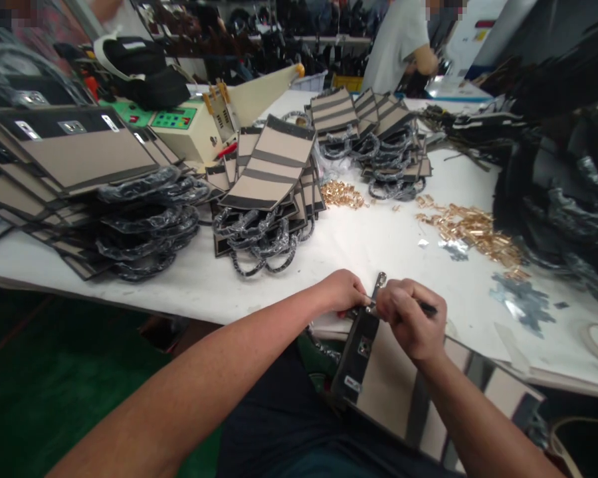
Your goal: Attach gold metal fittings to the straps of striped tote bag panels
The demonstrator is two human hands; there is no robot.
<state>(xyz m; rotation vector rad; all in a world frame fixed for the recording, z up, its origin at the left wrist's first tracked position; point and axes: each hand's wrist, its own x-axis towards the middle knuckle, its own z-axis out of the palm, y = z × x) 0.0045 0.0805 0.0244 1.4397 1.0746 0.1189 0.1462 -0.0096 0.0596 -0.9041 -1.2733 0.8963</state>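
A beige bag panel (389,378) with dark bands lies slanted over my lap and the table's front edge. Its black end strip carries metal fittings (363,346). My left hand (346,292) is closed at the strip's outer edge, fingertips pinched on the panel; exactly what lies under them is partly hidden. Just to the right, my right hand (411,315) is wrapped round a slim tool with a black handle (427,308), perhaps a screwdriver. The tool's thin metal end points at the strip, close to my left fingertips. A shiny metal fitting (381,280) shows at the strip's far end.
Stacks of similar panels with plastic-wrapped handles stand left (94,156) and centre (274,159), with more behind (333,109). Gold-coloured pieces (473,229) and flat grey plates (521,302) lie right. A cream machine (194,129) stands behind; another person (396,46) is across the table.
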